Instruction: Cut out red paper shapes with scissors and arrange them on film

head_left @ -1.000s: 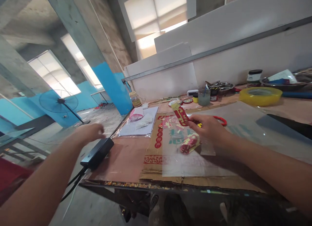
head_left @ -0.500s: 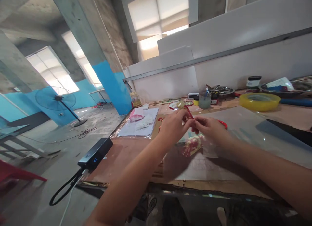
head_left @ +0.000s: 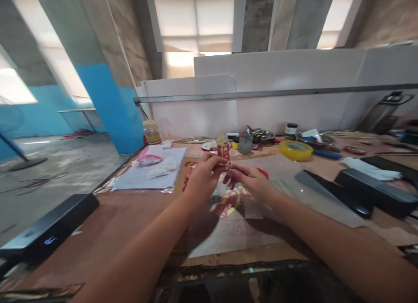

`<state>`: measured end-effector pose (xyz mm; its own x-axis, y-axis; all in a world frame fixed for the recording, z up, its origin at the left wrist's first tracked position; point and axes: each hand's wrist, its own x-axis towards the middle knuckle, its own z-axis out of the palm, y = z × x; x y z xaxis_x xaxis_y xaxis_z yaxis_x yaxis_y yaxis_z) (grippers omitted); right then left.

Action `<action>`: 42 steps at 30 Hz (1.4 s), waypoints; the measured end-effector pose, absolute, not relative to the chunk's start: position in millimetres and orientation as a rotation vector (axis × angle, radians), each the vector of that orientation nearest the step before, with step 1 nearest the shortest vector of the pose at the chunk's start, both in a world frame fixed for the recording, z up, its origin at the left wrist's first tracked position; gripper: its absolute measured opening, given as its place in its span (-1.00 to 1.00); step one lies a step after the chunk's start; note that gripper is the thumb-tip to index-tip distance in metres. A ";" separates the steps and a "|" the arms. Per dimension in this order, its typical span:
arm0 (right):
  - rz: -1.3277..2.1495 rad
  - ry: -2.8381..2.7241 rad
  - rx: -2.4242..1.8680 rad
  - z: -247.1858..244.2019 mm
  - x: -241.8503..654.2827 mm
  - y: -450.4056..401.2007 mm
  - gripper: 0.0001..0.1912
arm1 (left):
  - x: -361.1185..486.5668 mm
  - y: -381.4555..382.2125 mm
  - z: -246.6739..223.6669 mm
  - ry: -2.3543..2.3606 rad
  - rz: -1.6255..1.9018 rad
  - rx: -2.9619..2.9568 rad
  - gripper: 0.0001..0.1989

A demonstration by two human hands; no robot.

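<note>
My left hand [head_left: 206, 173] holds a red-and-cream patterned piece [head_left: 224, 151] upright between thumb and fingers, over the middle of the table. Close beside it on the right, my right hand [head_left: 247, 177] has its fingertips pinched together near the lower end of that piece; what they grip is too small to make out. Below the hands, another red-and-cream patterned piece [head_left: 228, 203] lies on the translucent sheet [head_left: 241, 233]. A red ring-shaped rim [head_left: 263, 173] shows partly behind my right hand.
Papers [head_left: 176, 161] with a pink oval lie at left. A black device [head_left: 62, 220] stands at the left edge. Yellow tape [head_left: 295, 150], jars, a murky cup [head_left: 245, 144] and metal bowls line the back. Black boxes [head_left: 375, 192] and a white cloth [head_left: 372, 169] are at right.
The view has swung right and levelled, bringing the table's right side into sight. The held piece, seen nearly edge-on before, now shows its patterned face. Both hands remain close together.
</note>
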<state>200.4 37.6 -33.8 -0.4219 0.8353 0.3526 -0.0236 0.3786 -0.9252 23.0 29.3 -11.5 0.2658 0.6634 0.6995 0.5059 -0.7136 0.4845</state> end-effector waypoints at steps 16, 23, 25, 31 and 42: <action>1.271 -1.610 -0.667 -30.7 200.4 38.8 -0.53 | 18.5 34.8 -13.0 0.989 1.461 2.237 -0.91; 1.284 -1.640 -0.647 -29.2 198.5 37.0 -0.64 | 17.3 36.6 -10.5 0.994 1.519 2.071 -0.92; 1.270 -1.618 -0.692 -30.1 198.0 38.1 -0.70 | 17.4 36.5 -10.7 1.005 1.513 2.084 -0.93; 1.233 -1.561 -0.638 -31.2 197.4 39.6 -0.71 | 16.0 37.7 -13.6 0.991 1.484 2.129 -0.88; 1.108 -1.670 -0.621 -30.2 201.3 34.7 -0.67 | 13.5 35.6 -5.8 0.886 1.371 2.104 -0.90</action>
<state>201.3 34.7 -30.2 -0.3715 0.8106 0.4526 -0.1020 0.4489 -0.8877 13.5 35.6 -5.8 0.2907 0.7335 0.6144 0.2590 -0.6784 0.6875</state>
